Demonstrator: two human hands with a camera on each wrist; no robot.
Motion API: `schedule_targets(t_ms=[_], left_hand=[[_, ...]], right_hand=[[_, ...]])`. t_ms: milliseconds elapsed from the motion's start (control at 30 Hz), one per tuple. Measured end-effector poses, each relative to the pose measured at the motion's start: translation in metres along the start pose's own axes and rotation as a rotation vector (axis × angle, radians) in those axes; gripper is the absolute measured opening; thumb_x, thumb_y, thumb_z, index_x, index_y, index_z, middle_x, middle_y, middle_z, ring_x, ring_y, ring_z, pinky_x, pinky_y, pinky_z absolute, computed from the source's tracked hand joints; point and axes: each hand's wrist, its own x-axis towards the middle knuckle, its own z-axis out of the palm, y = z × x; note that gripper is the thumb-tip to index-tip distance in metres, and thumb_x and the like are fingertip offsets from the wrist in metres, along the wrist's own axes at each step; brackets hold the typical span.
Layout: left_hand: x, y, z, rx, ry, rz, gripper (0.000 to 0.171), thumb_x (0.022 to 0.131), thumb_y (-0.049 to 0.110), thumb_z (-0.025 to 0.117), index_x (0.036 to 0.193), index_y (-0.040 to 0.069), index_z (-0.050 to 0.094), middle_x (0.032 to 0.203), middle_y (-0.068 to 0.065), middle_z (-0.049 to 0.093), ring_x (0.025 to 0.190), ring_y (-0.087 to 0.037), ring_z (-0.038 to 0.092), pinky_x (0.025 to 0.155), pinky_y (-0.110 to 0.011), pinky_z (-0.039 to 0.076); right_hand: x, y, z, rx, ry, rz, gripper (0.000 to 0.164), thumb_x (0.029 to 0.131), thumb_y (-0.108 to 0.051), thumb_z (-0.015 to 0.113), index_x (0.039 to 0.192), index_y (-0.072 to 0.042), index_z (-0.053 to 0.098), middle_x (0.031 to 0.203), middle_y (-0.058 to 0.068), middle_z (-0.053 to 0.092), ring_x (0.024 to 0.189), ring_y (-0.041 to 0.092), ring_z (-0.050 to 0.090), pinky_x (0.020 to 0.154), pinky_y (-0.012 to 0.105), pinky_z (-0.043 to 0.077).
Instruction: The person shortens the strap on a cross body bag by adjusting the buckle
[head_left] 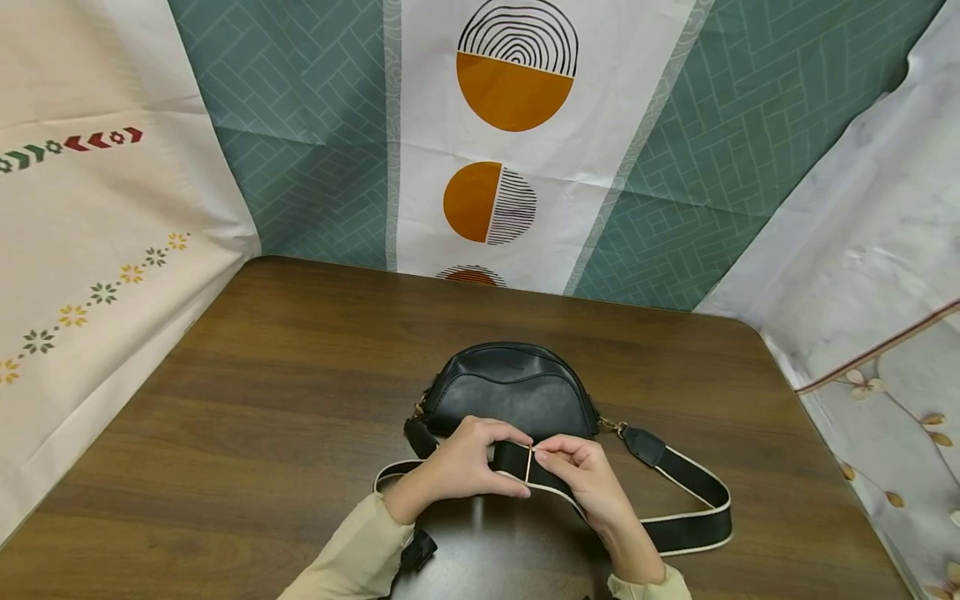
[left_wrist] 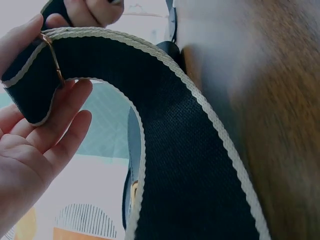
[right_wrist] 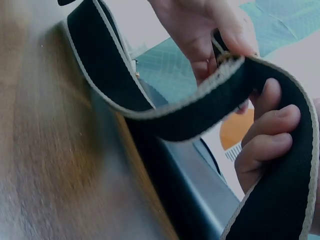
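A black half-moon shoulder bag (head_left: 517, 396) stands on the table just beyond both hands. Its wide black strap (head_left: 686, 531) has cream edging and loops toward me, clipped to the bag's right side. My left hand (head_left: 471, 462) grips the strap at a thin gold slide buckle (head_left: 528, 467), thumb along the lower edge and fingers over the upper. Just right of the buckle, my right hand (head_left: 581, 477) pinches the strap. In the left wrist view the left fingers (left_wrist: 70, 107) lie behind the webbing by the buckle. Curled right fingers (right_wrist: 272, 127) show against the strap in the right wrist view.
The brown wooden table (head_left: 247, 433) extends around the bag on all sides. Patterned cloths hang behind it, including a green one (head_left: 300, 142), with white cloth (head_left: 862, 250) at the right. A small black object (head_left: 418, 550) lies beside the left sleeve.
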Motion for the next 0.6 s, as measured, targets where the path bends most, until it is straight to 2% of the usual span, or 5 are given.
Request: schedule_targets(t_ms=[133, 233, 400, 600], left_hand=[[-0.001, 0.0, -0.001, 0.011, 0.01, -0.019, 0.043, 0.061, 0.024, 0.081, 0.097, 0.005, 0.067, 0.093, -0.001, 0.066, 0.089, -0.007, 0.057, 0.078, -0.019, 0.043], [-0.002, -0.001, -0.001, 0.015, 0.009, -0.031, 0.043, 0.062, 0.025, 0.081, 0.097, 0.006, 0.067, 0.093, 0.0, 0.066, 0.089, -0.006, 0.057, 0.077, -0.019, 0.043], [-0.002, -0.003, -0.004, 0.0, 0.013, -0.026, 0.044, 0.062, 0.025, 0.081, 0.097, 0.004, 0.068, 0.092, -0.001, 0.066, 0.088, -0.006, 0.057, 0.076, -0.018, 0.044], [-0.003, -0.007, -0.008, -0.028, 0.034, -0.042, 0.044, 0.062, 0.023, 0.081, 0.097, 0.002, 0.067, 0.092, -0.003, 0.066, 0.084, -0.006, 0.057, 0.072, -0.019, 0.044]], right_hand=[[0.002, 0.001, 0.005, -0.016, 0.03, 0.001, 0.012, 0.085, 0.004, 0.053, 0.085, -0.002, 0.063, 0.077, -0.003, 0.064, 0.071, 0.007, 0.058, 0.063, 0.02, 0.047], [0.002, -0.001, 0.005, -0.005, 0.027, 0.027, 0.009, 0.086, 0.003, 0.052, 0.087, 0.008, 0.06, 0.078, -0.002, 0.065, 0.07, 0.008, 0.059, 0.061, 0.02, 0.047], [-0.001, -0.005, 0.0, -0.04, -0.001, 0.065, 0.026, 0.09, -0.001, 0.048, 0.094, 0.025, 0.049, 0.08, -0.002, 0.065, 0.069, 0.008, 0.06, 0.059, 0.021, 0.048], [-0.007, -0.007, -0.015, -0.116, -0.041, 0.031, 0.024, 0.09, 0.001, 0.047, 0.093, 0.025, 0.048, 0.079, -0.004, 0.064, 0.069, 0.007, 0.058, 0.061, 0.021, 0.048]])
